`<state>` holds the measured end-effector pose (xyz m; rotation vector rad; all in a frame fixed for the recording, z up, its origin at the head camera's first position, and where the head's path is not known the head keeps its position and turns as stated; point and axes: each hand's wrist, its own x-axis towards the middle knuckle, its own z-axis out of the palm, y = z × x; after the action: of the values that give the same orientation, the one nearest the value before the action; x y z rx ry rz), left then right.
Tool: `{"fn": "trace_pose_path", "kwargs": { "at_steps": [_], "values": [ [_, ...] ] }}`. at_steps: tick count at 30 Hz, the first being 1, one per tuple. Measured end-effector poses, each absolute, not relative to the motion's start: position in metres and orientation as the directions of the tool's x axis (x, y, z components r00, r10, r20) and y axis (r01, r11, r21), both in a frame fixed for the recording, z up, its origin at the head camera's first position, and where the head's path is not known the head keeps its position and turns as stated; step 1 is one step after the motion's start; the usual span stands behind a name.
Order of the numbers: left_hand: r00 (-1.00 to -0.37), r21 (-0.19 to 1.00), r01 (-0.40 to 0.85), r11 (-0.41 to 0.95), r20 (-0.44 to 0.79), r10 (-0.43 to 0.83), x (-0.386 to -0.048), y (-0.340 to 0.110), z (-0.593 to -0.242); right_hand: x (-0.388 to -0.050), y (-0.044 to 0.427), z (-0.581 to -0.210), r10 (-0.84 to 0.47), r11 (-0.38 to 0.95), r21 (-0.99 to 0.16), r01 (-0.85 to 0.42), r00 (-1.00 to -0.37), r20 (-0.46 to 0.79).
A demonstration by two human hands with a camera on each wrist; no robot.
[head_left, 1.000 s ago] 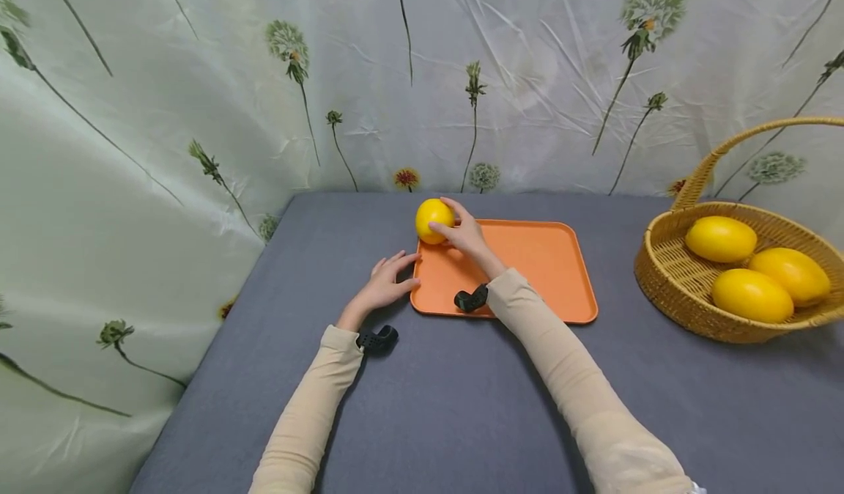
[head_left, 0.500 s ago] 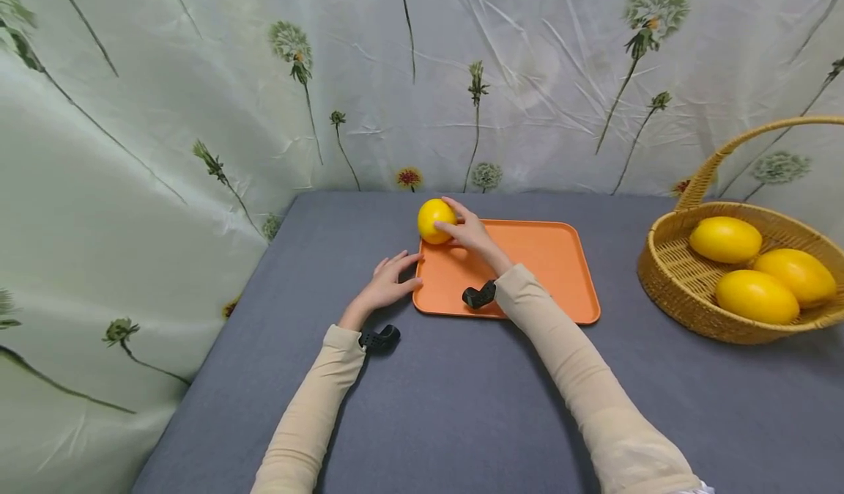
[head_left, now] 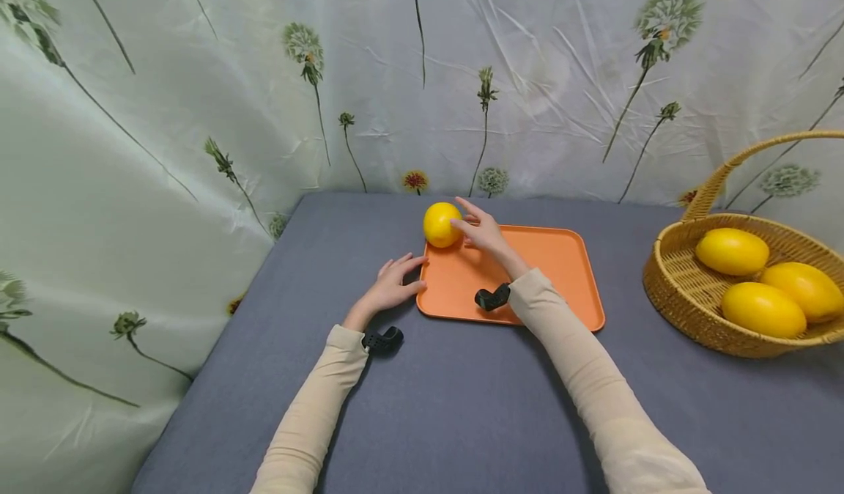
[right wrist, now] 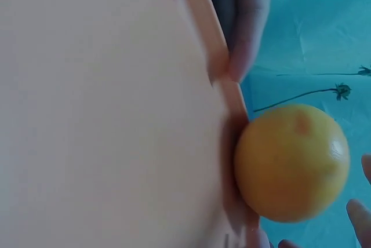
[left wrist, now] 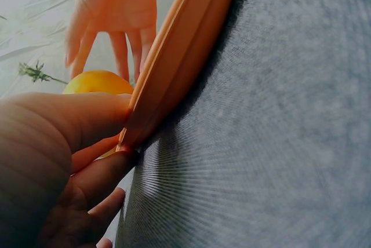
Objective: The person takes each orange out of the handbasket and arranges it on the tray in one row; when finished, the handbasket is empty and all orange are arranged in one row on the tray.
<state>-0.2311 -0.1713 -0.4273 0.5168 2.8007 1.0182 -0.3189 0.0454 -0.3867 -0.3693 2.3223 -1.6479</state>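
A smooth yellow fruit [head_left: 442,225] sits at the far left corner of the orange tray [head_left: 557,259]. Just to its right is my right hand [head_left: 486,233], fingers spread and holding nothing; in the right wrist view, fingertips show apart from the fruit [right wrist: 291,164]. My left hand [head_left: 390,286] is at the tray's left edge. The left wrist view has its thumb and forefinger touching the tray's rim [left wrist: 174,45], fingers extended rather than wrapped round it.
A wicker basket [head_left: 682,311] with a tall handle stands at the right, holding three yellow oval fruits [head_left: 763,310]. Grey cloth [head_left: 448,406] covers the table. Behind hangs a curtain [head_left: 369,61] printed with dandelions.
My right hand has let go of the yellow fruit and drawn slightly right, its fingers opening. The fruit stays at the tray's corner. My left hand keeps its place at the rim.
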Motion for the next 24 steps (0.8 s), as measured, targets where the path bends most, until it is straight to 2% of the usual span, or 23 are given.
{"fn": "trace_pose_path", "kwargs": {
  "at_steps": [4, 16, 24],
  "values": [
    [-0.936, 0.645, 0.276, 0.713, 0.012, 0.351, -0.23, -0.171, -0.425, -0.314, 0.057, -0.381, -0.368, 0.296, -0.95, -0.103, -0.93, -0.014],
    [-0.933, 0.632, 0.295, 0.717, 0.027, 0.359, -0.231, -0.171, -0.427, -0.302, 0.086, -0.373, -0.373, 0.254, -0.963, -0.093, -0.928, -0.009],
    [-0.931, 0.653, 0.291, 0.699, 0.024, 0.365, -0.23, -0.17, -0.426, -0.281, 0.117, -0.369, -0.392, 0.285, -0.946, -0.153, -0.92, 0.031]
  ]
}}
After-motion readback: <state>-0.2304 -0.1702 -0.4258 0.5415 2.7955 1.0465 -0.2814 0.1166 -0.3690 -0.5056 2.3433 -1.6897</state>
